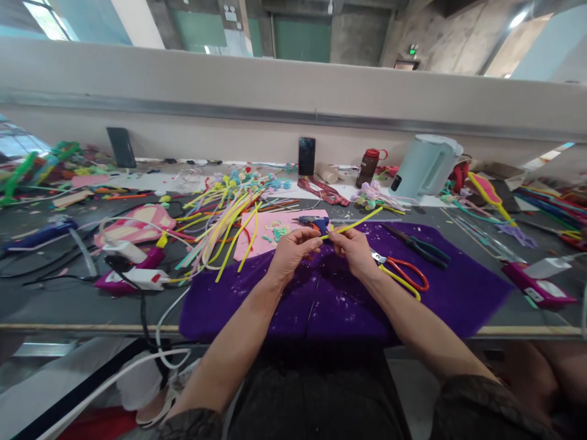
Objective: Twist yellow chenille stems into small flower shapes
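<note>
Dark sleeves (190,423) sat nearest, just this side of the purple cloth (243,305). Above the cloth's far half, my L hand (293,253) & R hand (355,249) each pinched thumb to fingertips, no gap, on a yellow fuzzy stem (367,217), one end angling past the R. On the cloth's R side: red/yellow-handled cutters (408,264) + dark-handled pliers (415,242). Beyond its far edge: blue glue gun (320,221), pink sheet (259,247).

Single head-worn view, forward and downward, close above the worktable (68,308).
</note>
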Demonstrator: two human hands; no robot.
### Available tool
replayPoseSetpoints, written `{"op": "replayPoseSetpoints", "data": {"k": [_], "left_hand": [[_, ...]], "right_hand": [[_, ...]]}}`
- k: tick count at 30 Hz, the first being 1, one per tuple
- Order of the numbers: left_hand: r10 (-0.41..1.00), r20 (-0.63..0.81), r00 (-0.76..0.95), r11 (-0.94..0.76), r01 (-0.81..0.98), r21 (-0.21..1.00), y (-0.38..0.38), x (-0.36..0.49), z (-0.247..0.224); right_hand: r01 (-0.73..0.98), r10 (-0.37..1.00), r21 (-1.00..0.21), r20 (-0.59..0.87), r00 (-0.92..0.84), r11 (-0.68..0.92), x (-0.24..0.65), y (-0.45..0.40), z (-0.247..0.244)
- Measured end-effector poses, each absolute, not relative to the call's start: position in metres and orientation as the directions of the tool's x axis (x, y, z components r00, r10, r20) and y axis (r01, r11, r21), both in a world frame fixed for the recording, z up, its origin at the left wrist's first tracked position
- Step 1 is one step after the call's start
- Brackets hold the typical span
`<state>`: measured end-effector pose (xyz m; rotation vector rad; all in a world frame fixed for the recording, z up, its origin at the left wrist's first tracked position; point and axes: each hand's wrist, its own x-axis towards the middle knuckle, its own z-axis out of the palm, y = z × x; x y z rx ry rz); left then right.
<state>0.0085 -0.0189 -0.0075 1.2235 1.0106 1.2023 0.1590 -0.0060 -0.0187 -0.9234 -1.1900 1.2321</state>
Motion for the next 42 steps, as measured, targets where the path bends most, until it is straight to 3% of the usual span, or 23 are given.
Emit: {"op": "replayPoseSetpoints", "data": {"k": [10, 13, 17, 21, 25, 34, 42], "left_hand": [[0.939, -0.078, 0.334, 0.049, 0.095, 0.994, -0.017, 0.002, -0.011], [0.925, -0.108, 0.363, 0.097, 0.047, 0.994, -0.015, 0.003, -0.014], [0.957, -0.120, 0.265, 0.170, -0.178, 0.969, -0.011, 0.005, -0.016], [0.995, -0.093, 0.044, 0.102, -0.319, 0.942, -0.009, 0.007, -0.015], [0.997, -0.069, -0.021, 0.059, -0.322, 0.945, -0.011, 0.010, -0.014], [0.988, -0.078, 0.134, 0.116, -0.302, 0.946, -0.014, 0.008, -0.015], [0.999, -0.022, 0.024, 0.028, -0.301, 0.953, -0.015, 0.010, -0.015]], "right_hand": [[-0.055, 0.958, -0.993, 0.118, -0.262, 0.107, 0.161, -0.010, -0.016], [-0.075, 0.949, -0.991, 0.128, -0.288, 0.111, 0.164, -0.010, -0.014], [-0.108, 0.968, -0.988, 0.133, -0.211, 0.112, 0.162, -0.011, -0.013], [-0.051, 0.939, -0.964, 0.265, -0.219, 0.261, 0.155, -0.014, -0.018], [0.017, 0.905, -0.918, 0.386, -0.176, 0.395, 0.149, -0.017, -0.022], [0.048, 0.942, -0.950, 0.297, -0.157, 0.308, 0.154, -0.016, -0.019], [0.014, 0.920, -0.929, 0.365, -0.144, 0.370, 0.149, -0.016, -0.024]]}}
